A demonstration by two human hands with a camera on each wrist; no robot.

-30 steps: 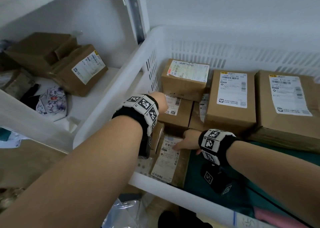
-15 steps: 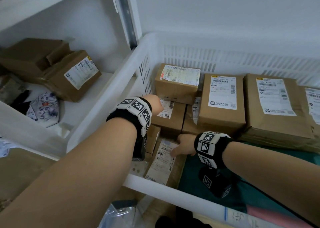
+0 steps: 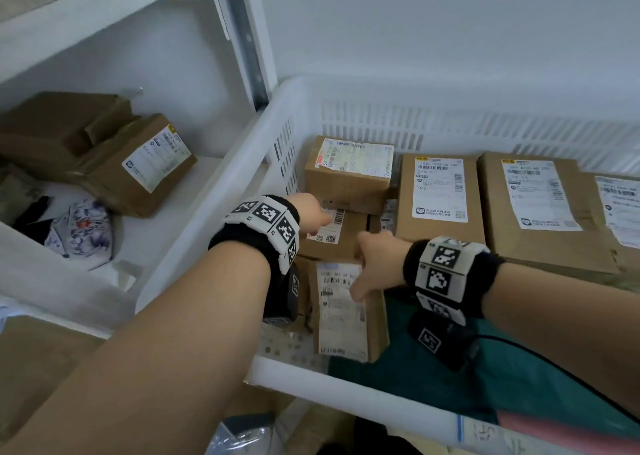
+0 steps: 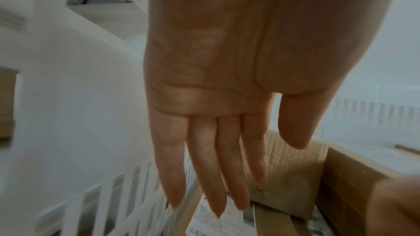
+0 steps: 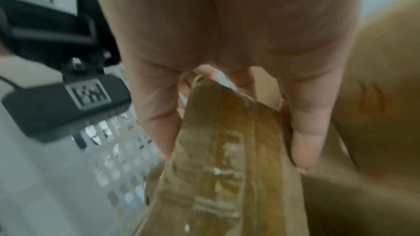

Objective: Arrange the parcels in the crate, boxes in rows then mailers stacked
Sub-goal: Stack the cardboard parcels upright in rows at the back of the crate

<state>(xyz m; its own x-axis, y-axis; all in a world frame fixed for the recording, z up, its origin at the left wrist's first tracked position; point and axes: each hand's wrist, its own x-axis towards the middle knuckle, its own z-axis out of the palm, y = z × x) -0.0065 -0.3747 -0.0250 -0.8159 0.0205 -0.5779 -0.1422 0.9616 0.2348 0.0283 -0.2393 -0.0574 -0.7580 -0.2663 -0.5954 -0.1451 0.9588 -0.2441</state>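
Note:
The white crate point(image 3: 207, 233) holds a back row of brown labelled boxes point(image 3: 440, 195). Lower down, at the crate's left wall, lies a small box point(image 3: 343, 240). My left hand point(image 3: 313, 214) reaches over it with straight fingers point(image 4: 216, 177), the tips at its label point(image 4: 211, 222). In front of it lies another small labelled box point(image 3: 346, 319) near the front wall. My right hand point(image 3: 370, 267) grips this box's far end; fingers and thumb pinch its taped edge point(image 5: 227, 141).
Green cloth point(image 3: 502, 385) covers the crate floor to the right of the front box. A white shelf at the left carries more cardboard boxes point(image 3: 138, 167) and a crumpled patterned bag point(image 3: 83, 229). A clear plastic bag point(image 3: 242, 434) lies below the crate's front rim.
My right hand has shifted from the front box's label to its far end and taken hold of it. The box now lies straighter along the left wall. The left hand has barely moved.

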